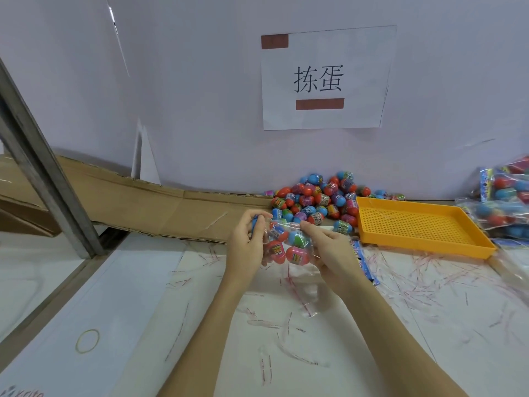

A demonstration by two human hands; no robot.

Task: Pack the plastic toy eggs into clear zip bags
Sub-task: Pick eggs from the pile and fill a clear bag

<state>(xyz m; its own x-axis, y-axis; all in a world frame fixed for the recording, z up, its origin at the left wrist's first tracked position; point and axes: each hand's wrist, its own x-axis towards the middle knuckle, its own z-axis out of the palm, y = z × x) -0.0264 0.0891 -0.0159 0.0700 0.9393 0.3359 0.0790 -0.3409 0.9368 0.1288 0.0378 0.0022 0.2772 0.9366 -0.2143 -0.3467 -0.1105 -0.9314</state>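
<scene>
the two hands meet over the middle of the white table (137, 282), the left hand (246, 245) and right hand (329, 253) both holding a clear zip bag (286, 245) of eggs. straight behind them the egg pile (317, 202) blocks the way to the wall (200, 96). to the right the yellow tray (423, 224) sits just beside the pile, with filled bags (506, 199) crowding the far right edge. the left is more open: flat cardboard (143, 202), then a slanting metal post (43, 167). thin plastic strips (415, 282) litter the near surface, lying flat.

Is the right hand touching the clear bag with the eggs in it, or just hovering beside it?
Touching. The head view shows the right hand cupping the clear bag from the side, its fingers pinching the bag's top edge, while the left hand holds the other end.
</scene>
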